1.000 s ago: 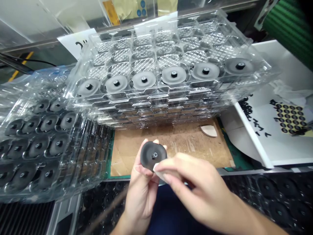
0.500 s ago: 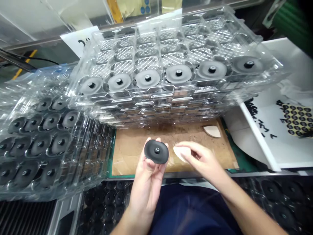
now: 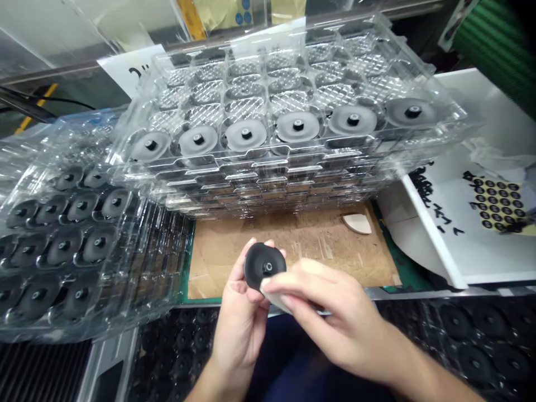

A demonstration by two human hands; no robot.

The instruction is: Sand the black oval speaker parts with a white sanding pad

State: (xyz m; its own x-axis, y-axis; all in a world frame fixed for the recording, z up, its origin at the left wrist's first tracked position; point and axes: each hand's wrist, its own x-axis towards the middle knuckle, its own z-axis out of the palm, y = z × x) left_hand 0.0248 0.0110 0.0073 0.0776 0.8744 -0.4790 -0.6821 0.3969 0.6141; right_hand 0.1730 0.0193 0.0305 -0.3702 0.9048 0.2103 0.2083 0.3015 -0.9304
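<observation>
My left hand (image 3: 239, 318) holds a round black rubber disc (image 3: 263, 264) by its edge, with a small central stud facing up. My right hand (image 3: 335, 315) pinches a white pad or cloth (image 3: 274, 298) and presses it against the disc's lower edge. The pad is mostly hidden by my right fingers. Both hands are above the front edge of a cardboard-covered work mat (image 3: 335, 254).
A stack of clear plastic trays (image 3: 268, 173) holds grey discs along its front row. Another tilted stack (image 3: 138, 218) holding black discs lies to the left. Loose black discs (image 3: 473, 335) fill the bins below. A white box (image 3: 435, 223) holds a sticker sheet (image 3: 494, 204).
My right hand has moved in from the right and brought the white pad onto the disc's edge. My left hand has lowered slightly and tilted the disc.
</observation>
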